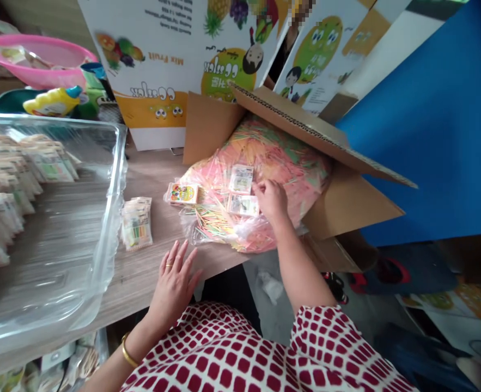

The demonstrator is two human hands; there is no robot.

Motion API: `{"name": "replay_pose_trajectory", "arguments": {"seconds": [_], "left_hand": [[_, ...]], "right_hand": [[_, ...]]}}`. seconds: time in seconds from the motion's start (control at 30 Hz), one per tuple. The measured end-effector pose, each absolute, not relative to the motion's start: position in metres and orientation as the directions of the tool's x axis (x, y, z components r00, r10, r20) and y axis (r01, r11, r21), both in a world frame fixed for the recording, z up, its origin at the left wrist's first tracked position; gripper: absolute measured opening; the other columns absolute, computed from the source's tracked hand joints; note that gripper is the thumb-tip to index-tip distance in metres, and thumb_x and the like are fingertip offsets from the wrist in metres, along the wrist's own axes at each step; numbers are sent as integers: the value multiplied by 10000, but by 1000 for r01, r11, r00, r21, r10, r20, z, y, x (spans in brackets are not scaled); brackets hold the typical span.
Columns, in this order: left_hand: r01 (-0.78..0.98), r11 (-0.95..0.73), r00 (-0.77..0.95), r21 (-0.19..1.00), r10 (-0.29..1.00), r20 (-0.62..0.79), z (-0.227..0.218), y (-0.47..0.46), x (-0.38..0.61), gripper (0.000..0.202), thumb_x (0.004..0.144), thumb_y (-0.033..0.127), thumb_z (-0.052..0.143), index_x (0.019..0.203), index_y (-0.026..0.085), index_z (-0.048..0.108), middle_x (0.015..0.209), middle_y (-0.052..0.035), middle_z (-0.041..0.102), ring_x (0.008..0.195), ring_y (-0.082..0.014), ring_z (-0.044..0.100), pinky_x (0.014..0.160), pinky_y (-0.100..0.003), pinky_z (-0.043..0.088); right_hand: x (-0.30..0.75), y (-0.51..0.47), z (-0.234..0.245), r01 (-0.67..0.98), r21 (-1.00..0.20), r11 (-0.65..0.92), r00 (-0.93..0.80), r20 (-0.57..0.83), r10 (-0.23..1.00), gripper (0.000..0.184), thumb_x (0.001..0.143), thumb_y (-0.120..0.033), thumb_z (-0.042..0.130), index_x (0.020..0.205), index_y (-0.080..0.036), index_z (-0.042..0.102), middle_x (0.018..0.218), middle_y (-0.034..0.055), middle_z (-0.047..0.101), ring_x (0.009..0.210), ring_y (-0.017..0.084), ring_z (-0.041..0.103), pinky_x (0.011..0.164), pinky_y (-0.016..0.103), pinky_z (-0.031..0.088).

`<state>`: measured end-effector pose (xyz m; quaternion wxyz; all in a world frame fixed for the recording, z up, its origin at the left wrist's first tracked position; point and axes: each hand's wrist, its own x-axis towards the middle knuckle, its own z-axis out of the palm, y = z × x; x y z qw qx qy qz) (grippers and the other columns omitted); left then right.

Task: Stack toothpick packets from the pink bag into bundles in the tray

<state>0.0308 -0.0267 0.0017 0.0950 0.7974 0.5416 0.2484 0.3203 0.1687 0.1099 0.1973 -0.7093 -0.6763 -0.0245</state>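
Observation:
My left hand [175, 280] lies flat on the wooden table [150, 179], fingers spread and holding nothing, just below a small stack of clear packets [137, 223]. My right hand [271, 198] reaches into a plastic bag of pink, orange and green sticks [265, 158] that spills out of a tipped cardboard box [338, 179]. Its fingers are curled at a small printed packet [242, 205] lying on the bag. A second packet [241, 178] lies just above it, and a colourful one [182, 193] sits at the bag's left edge.
A large clear plastic tray [113, 179] with rows of filled packets [7, 179] covers the left of the table. Printed fruit cartons [162, 65] stand behind. A pink basin [40, 57] and a yellow bottle [52, 102] sit at far left. A blue panel [436, 136] is on the right.

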Motion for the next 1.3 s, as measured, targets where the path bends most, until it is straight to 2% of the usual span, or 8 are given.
{"name": "replay_pose_trajectory", "arguments": {"seconds": [0.27,0.47,0.63,0.8,0.97,1.03,1.13,1.3], "left_hand": [[759,-429,297,490,897,326,-8,-27,18,454,997,251,541,1451,250,533,1558,-149,518,1532,-377,348,1124,-596,450],[626,-372,193,685,925,326,6,-16,10,355,999,250,528,1337,265,636,1494,-103,589,1475,-330,443,1171,-579,413],[167,70,-25,984,997,-67,40,0,16,359,1014,447,528,1266,254,696,1321,-109,709,1219,-284,653,952,-409,542],[-408,338,84,848,939,-334,40,8,27,504,955,531,621,1366,241,638,1389,-118,672,1222,-267,642,833,-313,547],[-144,323,25,935,946,-323,28,0,19,354,951,485,621,1117,194,734,1049,-73,778,922,-229,699,773,-328,553],[123,117,32,986,992,-122,27,0,15,270,972,400,582,1093,209,730,1098,-78,777,1037,-269,700,925,-407,547],[435,-273,221,858,956,192,25,5,17,161,958,229,550,1010,210,701,1388,-99,680,1402,-322,526,1159,-518,415],[658,-398,287,639,917,275,10,12,32,160,972,145,477,945,183,630,1428,-173,644,1456,-335,480,1110,-551,461]], "right_hand": [[306,193,106,982,-173,-77,111,197,974,168,961,-274,597,899,-170,713,1006,160,764,952,262,666,845,351,448],[320,179,127,992,-103,-77,108,340,934,321,1016,-266,461,846,-173,717,951,186,753,861,260,659,777,351,426],[298,137,146,867,-486,105,120,409,905,366,1036,-389,436,742,-221,577,800,62,662,756,206,592,708,309,421],[225,74,108,641,-715,279,-362,39,931,375,1030,-346,486,678,-219,514,747,6,605,703,153,558,670,270,414],[204,68,76,743,-560,367,-525,-147,838,284,1056,-318,501,837,-209,645,883,26,701,817,162,628,739,269,438],[205,86,75,844,-412,342,-430,-139,892,275,1074,-281,443,937,-203,668,992,59,726,918,182,667,786,273,461],[194,116,73,955,-141,259,-280,-149,949,290,1076,-264,395,1093,-154,664,1130,136,719,992,235,703,815,307,504],[161,134,64,976,37,215,-202,-217,955,333,1067,-245,396,1273,-49,570,1236,252,668,1021,284,734,823,357,568]]}}
